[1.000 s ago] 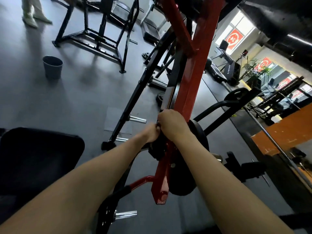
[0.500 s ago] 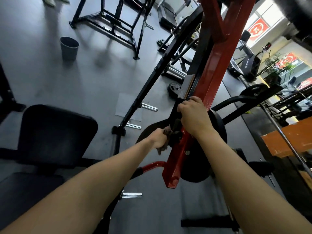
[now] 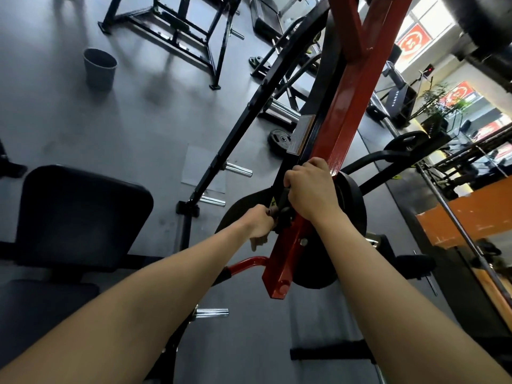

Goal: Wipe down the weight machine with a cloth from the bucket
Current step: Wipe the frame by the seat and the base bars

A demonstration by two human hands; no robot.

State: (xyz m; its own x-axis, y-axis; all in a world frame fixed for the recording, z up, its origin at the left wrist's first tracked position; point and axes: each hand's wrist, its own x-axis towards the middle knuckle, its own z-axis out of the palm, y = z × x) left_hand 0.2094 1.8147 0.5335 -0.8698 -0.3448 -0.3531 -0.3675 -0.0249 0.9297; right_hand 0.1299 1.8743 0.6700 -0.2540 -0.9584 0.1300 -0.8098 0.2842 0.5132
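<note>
The weight machine's red lever arm [image 3: 343, 112] slants down through the middle of the view, with a black weight plate [image 3: 349, 206] behind its lower end. My right hand [image 3: 310, 189] grips a dark cloth [image 3: 284, 199] against the arm's left side. Just below it, my left hand [image 3: 259, 225] holds the cloth's lower end, where a brownish bit shows. Most of the cloth is hidden by my hands. The grey bucket [image 3: 99, 69] stands on the floor far off at the upper left.
A black padded seat [image 3: 80, 214] sits at the left. A black frame bar with chrome pegs [image 3: 238, 170] runs beside the red arm. A loose weight plate [image 3: 279, 139] lies on the floor. Another black rack [image 3: 180, 31] stands at the top. A mirror wall [image 3: 471, 217] is at the right.
My right hand has slid up the red arm with the cloth while my left hand stays lower. The view has tilted, so the seat and bucket sit lower in the frame.
</note>
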